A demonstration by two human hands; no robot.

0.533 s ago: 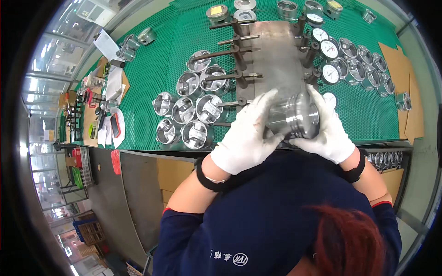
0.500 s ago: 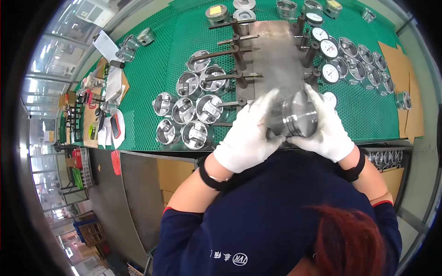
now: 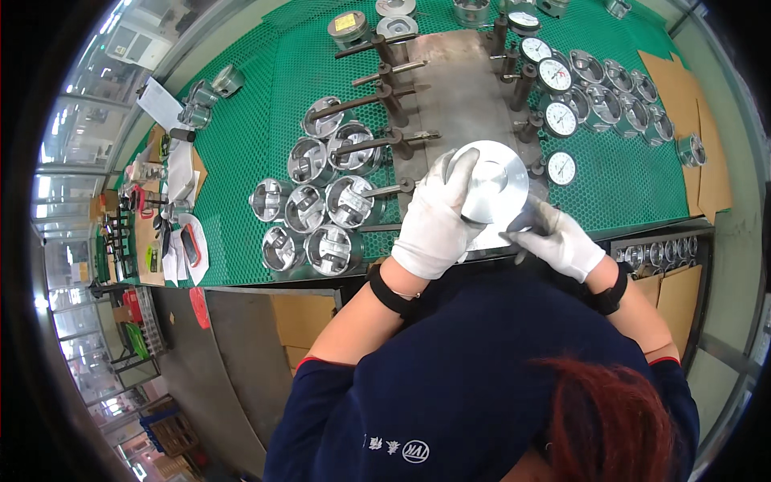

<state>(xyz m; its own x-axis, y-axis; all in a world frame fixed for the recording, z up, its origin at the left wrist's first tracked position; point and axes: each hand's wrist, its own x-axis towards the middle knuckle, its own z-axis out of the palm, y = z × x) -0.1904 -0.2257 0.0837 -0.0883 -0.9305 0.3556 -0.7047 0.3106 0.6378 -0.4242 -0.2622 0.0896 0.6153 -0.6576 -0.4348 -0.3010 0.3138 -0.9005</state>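
A shiny metal piston (image 3: 507, 178) is held at the near end of the steel plate, its round crown with a shallow bowl facing up toward me. My left hand (image 3: 434, 221), in a white glove with greyed fingertips, grips it from the left, thumb and fingers over the rim. My right hand (image 3: 562, 245), gloved too, has its fingers bent and closed at the piston's lower right side; the glove's tips look dark there. Part of the piston's skirt is hidden by both hands. Beneath and beyond lies the steel plate (image 3: 462, 84).
Dial gauges (image 3: 560, 119) on posts line the plate's right side; dark rods (image 3: 353, 103) on posts line its left. Several pistons (image 3: 350, 201) stand left on the green mat (image 3: 241, 153), more pistons (image 3: 605, 108) right. Cardboard (image 3: 683, 120) lies at the right edge, a clipboard (image 3: 163, 104) far left.
The piston has been tipped so its crown, rather than its grooved side, faces me. My right hand has slid down to its lower right. The view has shifted slightly.
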